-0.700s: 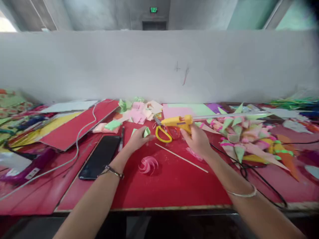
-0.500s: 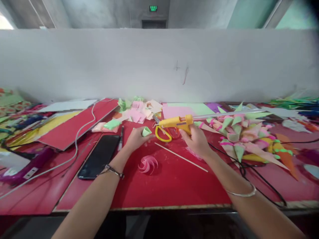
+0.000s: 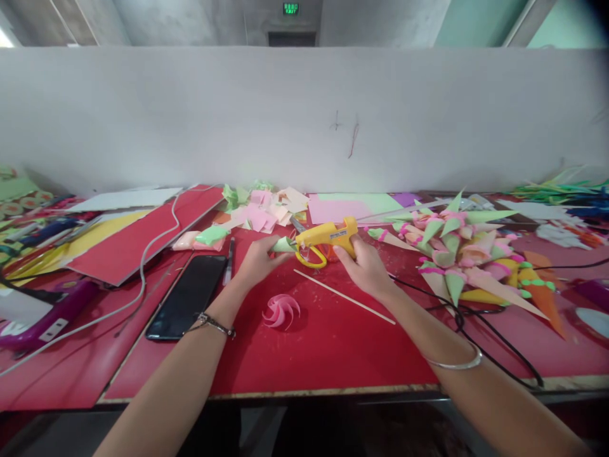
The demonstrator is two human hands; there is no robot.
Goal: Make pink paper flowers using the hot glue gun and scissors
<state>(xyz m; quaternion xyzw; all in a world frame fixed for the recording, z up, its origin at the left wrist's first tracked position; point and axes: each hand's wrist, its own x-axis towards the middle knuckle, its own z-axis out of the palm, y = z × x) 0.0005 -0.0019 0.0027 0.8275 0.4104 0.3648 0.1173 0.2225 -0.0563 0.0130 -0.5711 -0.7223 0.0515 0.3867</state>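
My left hand (image 3: 261, 259) is closed on a rolled light-green paper cone (image 3: 283, 245). In my right hand (image 3: 367, 265) is a yellow hot glue gun (image 3: 328, 235), a clear glue stick jutting from its back. The gun's nozzle meets the cone's open end; whether it touches, I cannot tell. Yellow-handled scissors (image 3: 311, 257) lie just behind and below the gun. On the red tabletop nearer me sit a pink swirled paper piece (image 3: 281, 311) and a thin wooden stick (image 3: 345, 296).
At right is a heap of paper cones (image 3: 457, 254), with a black cable (image 3: 504, 343) before it. Left are a black phone (image 3: 188, 298), a pen (image 3: 229, 260), a red board (image 3: 147, 238) and a purple power strip (image 3: 52, 317). Paper squares (image 3: 264, 209) lie at the back.
My right hand has brought the glue gun left, so its nozzle now reaches the green cone's opening. The cone has turned toward the gun.
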